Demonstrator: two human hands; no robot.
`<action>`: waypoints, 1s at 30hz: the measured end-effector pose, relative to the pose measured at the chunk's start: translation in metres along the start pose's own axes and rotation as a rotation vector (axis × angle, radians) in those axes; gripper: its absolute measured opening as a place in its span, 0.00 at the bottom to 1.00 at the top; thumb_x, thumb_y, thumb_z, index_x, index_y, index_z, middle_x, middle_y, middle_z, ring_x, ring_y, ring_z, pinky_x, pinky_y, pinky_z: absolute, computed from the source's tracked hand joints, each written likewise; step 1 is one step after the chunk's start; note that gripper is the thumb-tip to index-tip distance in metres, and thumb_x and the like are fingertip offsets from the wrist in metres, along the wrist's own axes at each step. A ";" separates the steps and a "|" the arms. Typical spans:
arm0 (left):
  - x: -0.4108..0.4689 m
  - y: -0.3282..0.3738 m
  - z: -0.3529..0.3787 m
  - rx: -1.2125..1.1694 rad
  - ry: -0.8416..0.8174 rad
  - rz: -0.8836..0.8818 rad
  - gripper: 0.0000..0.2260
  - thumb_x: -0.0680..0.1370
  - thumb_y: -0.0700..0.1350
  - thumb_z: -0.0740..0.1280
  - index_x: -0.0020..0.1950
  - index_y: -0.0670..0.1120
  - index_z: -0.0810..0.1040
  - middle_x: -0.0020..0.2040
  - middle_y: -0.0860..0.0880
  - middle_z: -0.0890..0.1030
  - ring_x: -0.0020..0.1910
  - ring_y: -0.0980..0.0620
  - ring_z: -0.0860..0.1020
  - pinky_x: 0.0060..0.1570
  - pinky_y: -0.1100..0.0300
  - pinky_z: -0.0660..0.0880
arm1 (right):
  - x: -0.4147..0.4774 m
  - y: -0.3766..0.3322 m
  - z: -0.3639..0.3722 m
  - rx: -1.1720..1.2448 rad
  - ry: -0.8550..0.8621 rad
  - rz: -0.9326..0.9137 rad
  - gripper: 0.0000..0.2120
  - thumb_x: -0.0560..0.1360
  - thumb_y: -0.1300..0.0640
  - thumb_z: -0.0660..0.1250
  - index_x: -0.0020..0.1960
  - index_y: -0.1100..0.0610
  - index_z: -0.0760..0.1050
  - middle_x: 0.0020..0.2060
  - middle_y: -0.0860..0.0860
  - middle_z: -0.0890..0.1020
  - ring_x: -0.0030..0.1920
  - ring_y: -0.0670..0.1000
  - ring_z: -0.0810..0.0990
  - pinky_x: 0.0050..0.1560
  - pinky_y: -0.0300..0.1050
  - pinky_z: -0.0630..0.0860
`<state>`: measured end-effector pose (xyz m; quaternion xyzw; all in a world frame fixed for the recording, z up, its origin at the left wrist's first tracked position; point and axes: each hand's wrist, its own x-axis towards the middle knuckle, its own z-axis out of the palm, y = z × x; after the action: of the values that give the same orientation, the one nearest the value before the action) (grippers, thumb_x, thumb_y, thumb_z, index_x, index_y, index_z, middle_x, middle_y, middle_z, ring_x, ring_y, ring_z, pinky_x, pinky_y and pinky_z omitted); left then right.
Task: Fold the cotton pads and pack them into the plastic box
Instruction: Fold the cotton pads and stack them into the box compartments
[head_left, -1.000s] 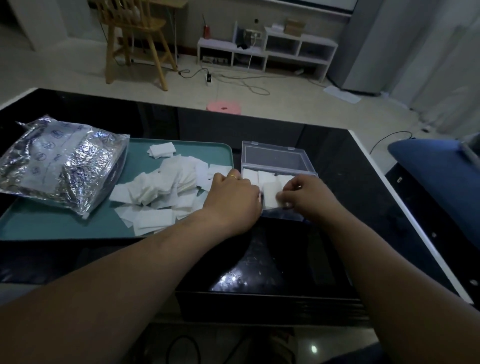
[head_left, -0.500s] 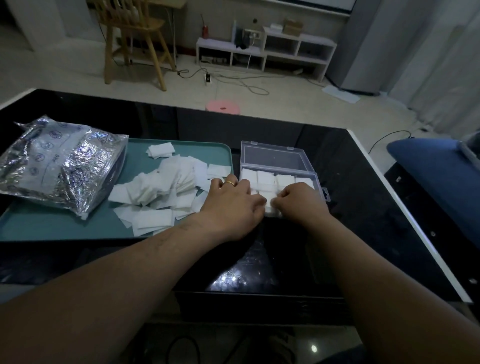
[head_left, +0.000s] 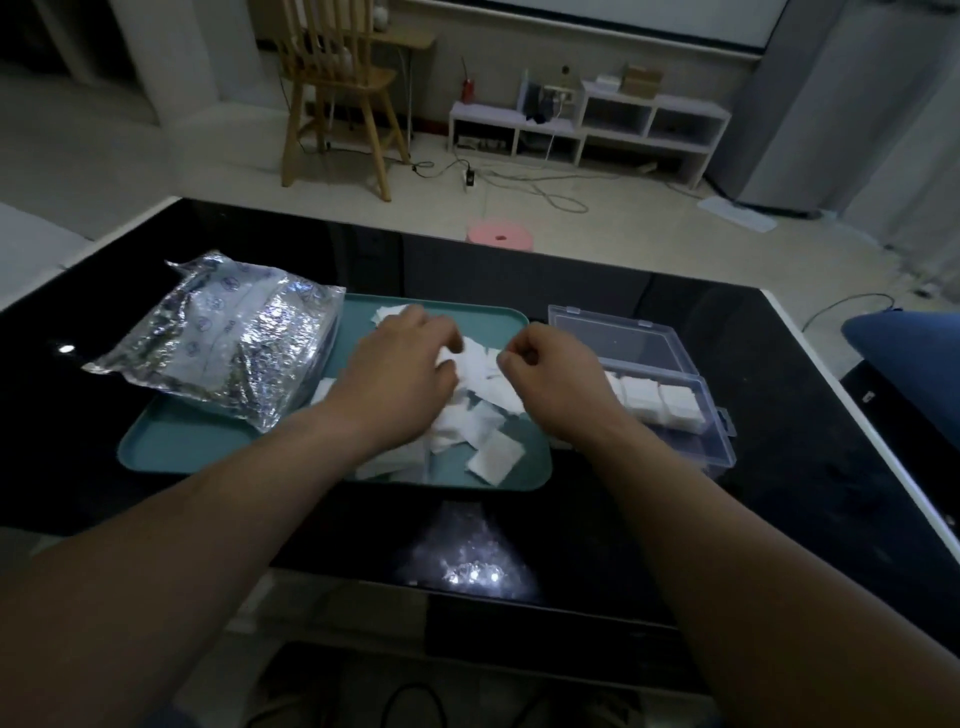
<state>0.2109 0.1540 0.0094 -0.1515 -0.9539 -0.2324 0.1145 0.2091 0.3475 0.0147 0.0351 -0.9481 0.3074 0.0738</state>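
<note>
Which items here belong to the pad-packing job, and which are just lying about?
Job: loose cotton pads, teal tray under them, plastic box, folded pads inside it, left hand, right hand.
Lying about: foil bag, wooden chair, pink stool, white shelf, floor cables.

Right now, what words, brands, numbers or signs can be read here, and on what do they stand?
On the crinkled silver foil bag: round blue emblems and small print, too blurred to read.
On the clear plastic box, white cotton pads, teal plastic tray: no print shows.
So no text here can be read.
</note>
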 end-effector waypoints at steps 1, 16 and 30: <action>-0.001 -0.014 -0.008 -0.009 -0.039 -0.058 0.10 0.78 0.45 0.66 0.59 0.49 0.78 0.59 0.46 0.75 0.59 0.42 0.75 0.58 0.48 0.73 | 0.003 -0.006 0.006 0.014 -0.027 0.011 0.06 0.81 0.52 0.65 0.49 0.52 0.79 0.43 0.45 0.82 0.44 0.49 0.79 0.43 0.47 0.73; -0.005 -0.066 -0.001 0.101 -0.394 -0.161 0.31 0.76 0.53 0.72 0.77 0.52 0.64 0.68 0.45 0.72 0.65 0.41 0.75 0.64 0.46 0.73 | -0.005 -0.031 0.036 -0.006 -0.141 0.001 0.06 0.81 0.52 0.65 0.50 0.51 0.80 0.44 0.43 0.83 0.45 0.45 0.80 0.45 0.45 0.77; -0.002 -0.062 -0.008 -0.027 -0.349 -0.148 0.20 0.76 0.48 0.72 0.64 0.52 0.68 0.61 0.47 0.71 0.56 0.45 0.76 0.53 0.51 0.73 | -0.007 -0.031 0.033 0.048 -0.178 -0.029 0.06 0.82 0.53 0.65 0.50 0.51 0.81 0.43 0.41 0.82 0.44 0.43 0.79 0.44 0.43 0.77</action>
<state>0.1929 0.0967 -0.0097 -0.1202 -0.9646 -0.2235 -0.0721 0.2158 0.3034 0.0051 0.0779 -0.9426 0.3245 -0.0070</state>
